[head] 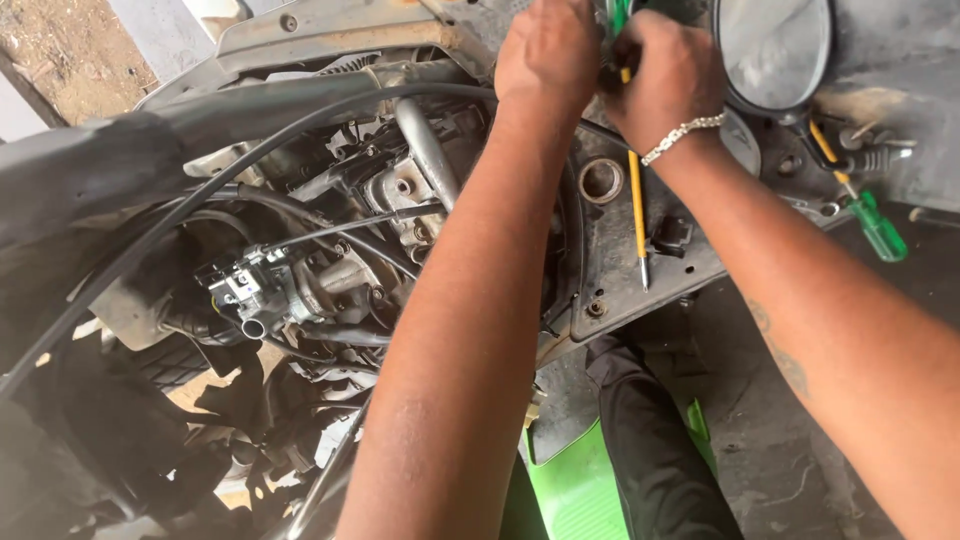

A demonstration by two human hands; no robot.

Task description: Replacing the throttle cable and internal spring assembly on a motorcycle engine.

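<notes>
Both hands [610,75] grip yellow-shaft screwdriver [637,215] w/ green handle

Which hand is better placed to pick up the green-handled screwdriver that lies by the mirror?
The right hand, probably. The green-handled screwdriver with the yellow shaft lies on the grey surface at the right, beside the right forearm. The left hand would have to cross over the right arm.

I see a screwdriver [637,215] with a yellow shaft and a green handle gripped between both fists. Its shaft hangs nearly straight down, its metal tip just above the dirty grey panel.
</notes>
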